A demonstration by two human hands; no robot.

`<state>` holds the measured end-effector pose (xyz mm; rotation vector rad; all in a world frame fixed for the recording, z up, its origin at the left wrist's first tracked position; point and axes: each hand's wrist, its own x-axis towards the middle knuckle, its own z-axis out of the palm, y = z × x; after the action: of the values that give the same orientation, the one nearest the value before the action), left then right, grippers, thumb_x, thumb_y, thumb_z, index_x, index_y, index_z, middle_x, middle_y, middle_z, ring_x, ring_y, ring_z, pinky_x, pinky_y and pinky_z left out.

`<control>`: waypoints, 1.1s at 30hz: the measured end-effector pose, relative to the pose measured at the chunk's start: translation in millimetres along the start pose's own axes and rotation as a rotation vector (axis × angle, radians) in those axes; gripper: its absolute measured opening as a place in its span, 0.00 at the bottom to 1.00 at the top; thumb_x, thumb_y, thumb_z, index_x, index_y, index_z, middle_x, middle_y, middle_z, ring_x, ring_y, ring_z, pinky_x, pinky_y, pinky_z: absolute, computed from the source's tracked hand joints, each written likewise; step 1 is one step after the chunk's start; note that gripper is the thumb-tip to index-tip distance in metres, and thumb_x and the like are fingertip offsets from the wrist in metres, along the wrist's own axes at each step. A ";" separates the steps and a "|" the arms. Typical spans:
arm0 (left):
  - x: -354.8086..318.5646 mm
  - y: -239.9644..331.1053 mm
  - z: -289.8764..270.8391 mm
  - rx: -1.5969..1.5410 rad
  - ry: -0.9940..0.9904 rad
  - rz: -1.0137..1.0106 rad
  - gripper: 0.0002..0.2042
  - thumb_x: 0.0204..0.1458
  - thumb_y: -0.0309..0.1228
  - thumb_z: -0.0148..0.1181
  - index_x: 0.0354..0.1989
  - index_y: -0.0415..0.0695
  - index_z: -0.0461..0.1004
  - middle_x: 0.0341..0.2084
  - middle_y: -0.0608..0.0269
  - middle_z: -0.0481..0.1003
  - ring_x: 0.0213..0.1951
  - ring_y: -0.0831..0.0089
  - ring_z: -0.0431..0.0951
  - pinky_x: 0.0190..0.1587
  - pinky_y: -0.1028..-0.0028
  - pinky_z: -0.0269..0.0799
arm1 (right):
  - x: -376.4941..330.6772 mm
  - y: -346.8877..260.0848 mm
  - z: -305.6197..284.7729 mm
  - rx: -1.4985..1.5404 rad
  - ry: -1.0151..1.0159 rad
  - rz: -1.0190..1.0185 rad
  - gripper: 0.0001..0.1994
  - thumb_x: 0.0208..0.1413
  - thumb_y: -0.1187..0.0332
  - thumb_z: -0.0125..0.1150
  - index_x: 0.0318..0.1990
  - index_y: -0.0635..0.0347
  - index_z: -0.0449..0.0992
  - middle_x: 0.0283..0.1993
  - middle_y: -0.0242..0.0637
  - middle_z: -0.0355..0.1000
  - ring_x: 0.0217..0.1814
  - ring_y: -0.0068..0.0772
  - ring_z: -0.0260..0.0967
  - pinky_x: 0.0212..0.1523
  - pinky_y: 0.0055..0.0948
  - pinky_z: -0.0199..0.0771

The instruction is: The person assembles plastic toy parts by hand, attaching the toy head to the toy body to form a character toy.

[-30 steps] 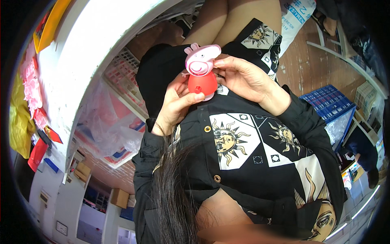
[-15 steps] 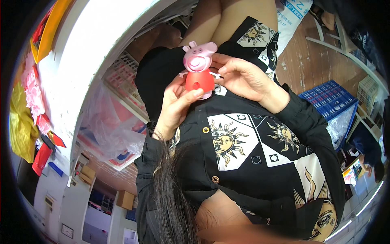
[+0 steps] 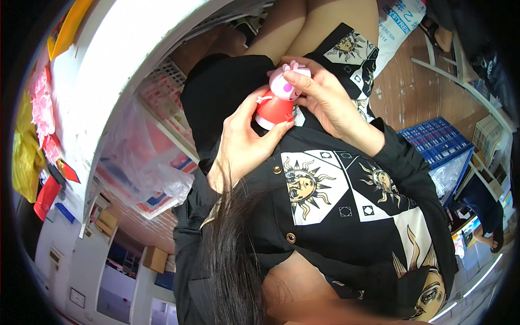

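Observation:
A toy pig figure (image 3: 275, 110) with a pink head and a red dress is held between my two hands above my lap. My left hand (image 3: 242, 134) is closed round the lower body, its thumb along the base and its fingers behind. With thumb and fingers, my right hand (image 3: 325, 95) grips the pink head (image 3: 280, 84) from the right and covers part of it. The figure is tilted and turned, so its side shows and the front of its head faces right. One small pale arm sticks out near my left fingers.
On the left runs a white table edge (image 3: 122, 70) with pink and red parts (image 3: 43, 108) and a yellow bag (image 3: 24, 157). Below it stands a crate lined with clear plastic (image 3: 143, 168). A blue crate (image 3: 433, 142) and a white sack (image 3: 398, 32) are on the right. Another person's foot (image 3: 443, 39) shows upper right.
The figure has turned from facing me to its side and shifted slightly right. My right hand has moved from beside its arm onto its head; my left hand has moved right with the body.

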<state>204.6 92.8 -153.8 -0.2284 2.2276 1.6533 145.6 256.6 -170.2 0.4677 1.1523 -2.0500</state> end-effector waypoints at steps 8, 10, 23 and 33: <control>0.6 -0.9 -3.6 -0.142 -0.042 -0.058 0.27 0.43 0.31 0.70 0.51 0.36 0.66 0.41 0.52 0.75 0.46 0.68 0.76 0.51 0.72 0.69 | 8.5 2.1 -4.7 -0.094 0.070 -0.062 0.23 0.49 0.62 0.68 0.45 0.72 0.71 0.39 0.40 0.74 0.41 0.25 0.73 0.44 0.21 0.72; 1.4 -1.4 -3.8 -0.212 -0.043 -0.074 0.27 0.44 0.31 0.69 0.51 0.35 0.66 0.42 0.52 0.75 0.46 0.68 0.76 0.51 0.72 0.69 | 7.0 1.5 -4.7 -0.082 0.086 -0.056 0.23 0.49 0.62 0.68 0.45 0.73 0.71 0.39 0.41 0.74 0.41 0.25 0.73 0.44 0.22 0.72; -3.8 -13.6 -9.9 -0.111 -0.065 0.036 0.26 0.45 0.34 0.69 0.51 0.38 0.67 0.40 0.50 0.77 0.44 0.67 0.78 0.48 0.72 0.71 | 7.3 3.1 -18.5 -0.229 -0.071 -0.074 0.22 0.49 0.63 0.68 0.48 0.67 0.71 0.44 0.38 0.73 0.44 0.23 0.71 0.48 0.21 0.70; -5.8 -4.6 -15.1 0.045 -0.183 0.071 0.26 0.45 0.34 0.68 0.52 0.39 0.67 0.42 0.49 0.75 0.46 0.58 0.77 0.48 0.69 0.71 | -2.1 -16.8 -30.9 -0.744 -0.258 -0.186 0.16 0.50 0.64 0.65 0.46 0.61 0.76 0.40 0.35 0.75 0.41 0.21 0.71 0.44 0.22 0.71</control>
<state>208.7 76.6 -151.9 0.0140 2.1547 1.5889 133.4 289.2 -175.6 -0.2677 1.7095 -1.5956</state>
